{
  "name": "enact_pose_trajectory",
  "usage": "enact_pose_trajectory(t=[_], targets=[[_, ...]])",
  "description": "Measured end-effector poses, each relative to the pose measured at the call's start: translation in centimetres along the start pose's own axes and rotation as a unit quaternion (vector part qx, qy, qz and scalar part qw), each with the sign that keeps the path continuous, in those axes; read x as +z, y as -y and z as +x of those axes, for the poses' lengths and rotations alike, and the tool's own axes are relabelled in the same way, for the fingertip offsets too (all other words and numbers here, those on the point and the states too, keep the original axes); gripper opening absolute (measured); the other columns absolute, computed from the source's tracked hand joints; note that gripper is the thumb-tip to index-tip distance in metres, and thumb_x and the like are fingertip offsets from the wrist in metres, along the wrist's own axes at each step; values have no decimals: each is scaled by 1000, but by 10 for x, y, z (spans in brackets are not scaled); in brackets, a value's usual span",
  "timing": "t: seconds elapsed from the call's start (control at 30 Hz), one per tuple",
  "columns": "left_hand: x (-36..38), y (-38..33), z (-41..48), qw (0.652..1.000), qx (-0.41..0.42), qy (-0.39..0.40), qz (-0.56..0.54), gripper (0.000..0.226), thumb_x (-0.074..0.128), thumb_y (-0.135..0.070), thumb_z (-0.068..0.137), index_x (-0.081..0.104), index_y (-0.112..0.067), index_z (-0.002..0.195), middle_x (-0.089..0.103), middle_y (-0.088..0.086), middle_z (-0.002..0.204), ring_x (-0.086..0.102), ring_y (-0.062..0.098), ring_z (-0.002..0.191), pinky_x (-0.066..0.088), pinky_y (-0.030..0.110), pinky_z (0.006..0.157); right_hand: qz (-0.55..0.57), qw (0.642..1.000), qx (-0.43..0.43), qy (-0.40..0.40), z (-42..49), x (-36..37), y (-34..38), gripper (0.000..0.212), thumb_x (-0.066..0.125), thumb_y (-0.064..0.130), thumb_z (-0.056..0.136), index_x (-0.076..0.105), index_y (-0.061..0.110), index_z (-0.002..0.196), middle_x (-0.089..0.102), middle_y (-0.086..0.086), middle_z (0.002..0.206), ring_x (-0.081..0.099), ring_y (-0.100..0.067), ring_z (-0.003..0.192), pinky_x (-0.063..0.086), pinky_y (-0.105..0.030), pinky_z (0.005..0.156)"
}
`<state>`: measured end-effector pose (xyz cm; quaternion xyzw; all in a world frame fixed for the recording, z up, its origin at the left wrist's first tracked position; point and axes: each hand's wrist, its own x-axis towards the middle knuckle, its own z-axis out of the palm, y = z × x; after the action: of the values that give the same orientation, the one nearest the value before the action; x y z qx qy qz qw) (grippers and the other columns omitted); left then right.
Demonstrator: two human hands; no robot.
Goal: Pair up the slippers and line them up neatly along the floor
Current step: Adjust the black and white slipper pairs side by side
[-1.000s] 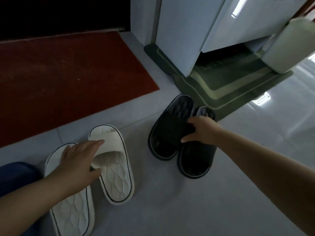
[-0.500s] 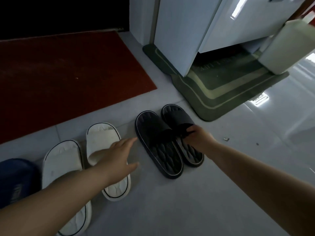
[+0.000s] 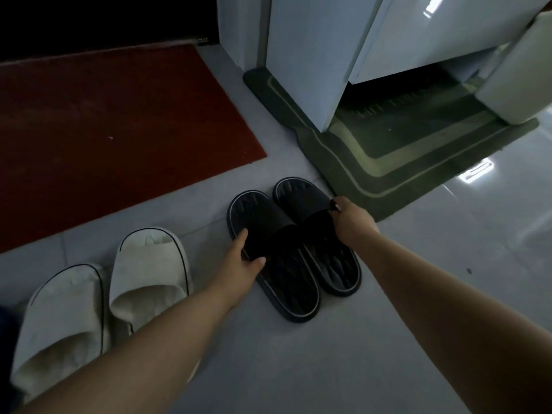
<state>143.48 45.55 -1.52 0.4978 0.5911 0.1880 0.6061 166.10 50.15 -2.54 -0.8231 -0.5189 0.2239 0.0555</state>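
Note:
Two black slippers lie side by side on the grey tiled floor, toes pointing away from me. My left hand (image 3: 243, 258) grips the strap of the left black slipper (image 3: 286, 282) from its left side. My right hand (image 3: 351, 221) holds the strap of the right black slipper (image 3: 301, 198) from its right side. To their left two white slippers sit as a pair, the right white slipper (image 3: 149, 264) beside the left white slipper (image 3: 59, 318); my left forearm crosses over their heels.
A red mat (image 3: 113, 130) covers the floor at the far left. A dark green mat (image 3: 397, 162) lies under a white cabinet (image 3: 313, 55) just beyond the black slippers. A white cylinder-like object (image 3: 519, 70) stands at the right edge. Glossy tiles (image 3: 478, 249) spread to the right.
My left hand left the white slippers and moved right onto the left black slipper's strap. The black pair was drawn nearer and turned parallel to the white pair.

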Motion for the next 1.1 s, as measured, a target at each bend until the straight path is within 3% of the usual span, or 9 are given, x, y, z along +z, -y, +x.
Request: enact_pose_trajectory(t=[0.2, 0.3, 0.37, 0.43, 0.57, 0.67, 0.83, 0.97, 1.1], targets=[[-1, -17, 27, 999, 5, -14, -30, 63, 51, -6, 92, 21, -20, 146, 25, 7, 153, 26, 20, 140, 25, 27, 110, 47, 998, -7, -28, 25, 5, 8, 41, 33, 27, 97, 33, 18, 137, 57, -23, 123, 54, -41, 108, 38, -37, 76], [-7, -13, 27, 1000, 2, -18, -15, 63, 50, -4, 91, 24, -24, 145, 28, 6, 152, 28, 20, 138, 27, 24, 105, 48, 998, 41, -6, 17, 16, 3, 57, 37, 24, 97, 10, 19, 147, 48, -20, 136, 53, -39, 113, 39, -36, 76], [-9, -11, 20, 1000, 2, -3, -8, 65, 50, -2, 91, 22, -24, 145, 25, 5, 153, 27, 19, 139, 27, 33, 114, 42, 998, 40, 22, -4, 30, -3, 69, 39, 22, 95, -5, 15, 148, 32, -17, 149, 41, -37, 128, 39, -41, 93], [-12, -10, 10, 1000, 10, 15, 0, 67, 50, 0, 90, 19, -21, 146, 23, 6, 154, 30, 18, 137, 29, 36, 114, 24, 999, 17, 29, -27, 40, -6, 71, 37, 21, 95, -9, 10, 147, 13, -12, 157, 19, -31, 141, 22, -40, 112], [-38, -7, -17, 996, 42, 55, 56, 71, 53, -3, 89, 18, -25, 146, 32, 2, 150, 50, 12, 105, 39, 22, 87, 4, 999, 10, 37, -74, 41, -4, 70, 40, 26, 94, -2, 10, 148, 3, -11, 157, 10, -33, 143, 15, -40, 115], [-89, 0, -40, 977, 75, 92, 175, 75, 60, -7, 86, 20, -32, 144, 40, -1, 144, 48, 12, 109, 40, 24, 84, -59, 993, -47, 90, -119, 39, 7, 71, 45, 30, 93, 3, 15, 148, 5, -11, 157, 11, -34, 142, 15, -41, 115], [-192, 12, -74, 943, 66, 83, 315, 79, 69, -13, 80, 24, -33, 142, 44, -6, 136, 45, 9, 115, 39, 27, 94, -189, 916, -305, 181, -158, 23, 88, 72, 53, 34, 87, 13, 23, 147, 14, -5, 156, 13, -27, 143, 11, -38, 116], [-247, 29, -89, 958, 49, 25, 282, 68, 68, -11, 81, 34, -24, 138, 48, -1, 132, 47, 11, 109, 38, 26, 88, -280, 832, -436, 199, -163, 34, 188, 70, 55, 41, 86, 20, 28, 145, 35, -8, 148, 31, -29, 135, 17, -43, 114], [-287, 44, -103, 984, 12, -6, 179, 37, 58, -3, 85, 52, -23, 115, 58, -2, 119, 55, 12, 101, 42, 23, 78, -366, 782, -469, 188, -163, 70, 257, 77, 52, 50, 85, 10, 28, 147, 44, -13, 139, 39, -33, 128, 22, -45, 109]])
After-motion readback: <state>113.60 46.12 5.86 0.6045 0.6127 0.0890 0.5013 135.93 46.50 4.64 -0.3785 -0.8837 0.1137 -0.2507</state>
